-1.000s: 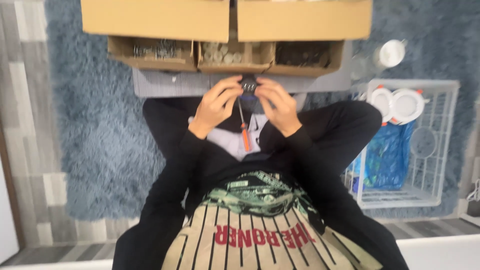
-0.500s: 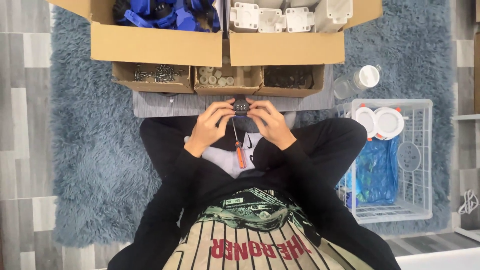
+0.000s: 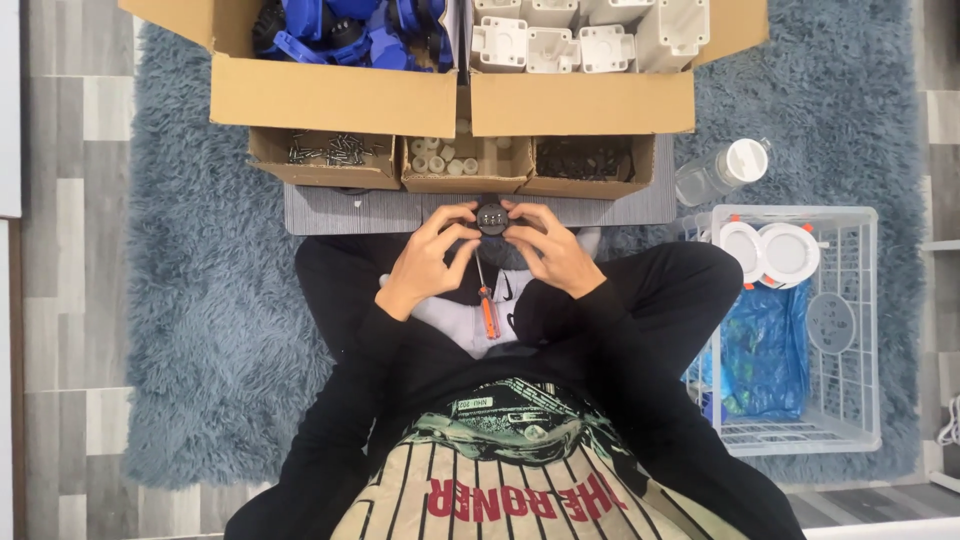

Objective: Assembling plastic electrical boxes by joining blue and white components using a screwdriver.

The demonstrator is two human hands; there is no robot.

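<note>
Two hands' fingers (image 3: 440,235) pinch round black part (image 3: 491,217) | blue shag rug (image 3: 200,330) | grey plank floor (image 3: 70,150)

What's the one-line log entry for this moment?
left hand: holds round black part | right hand: holds it too | screwdriver: on lap

I see a black round part (image 3: 491,217), orange-handled screwdriver (image 3: 487,312), blue-grey shag rug (image 3: 200,330), brown cardboard boxes (image 3: 330,95) with blue parts (image 3: 350,30) and white parts (image 3: 580,35), white wire basket (image 3: 850,330), blue bag (image 3: 765,350).
</note>
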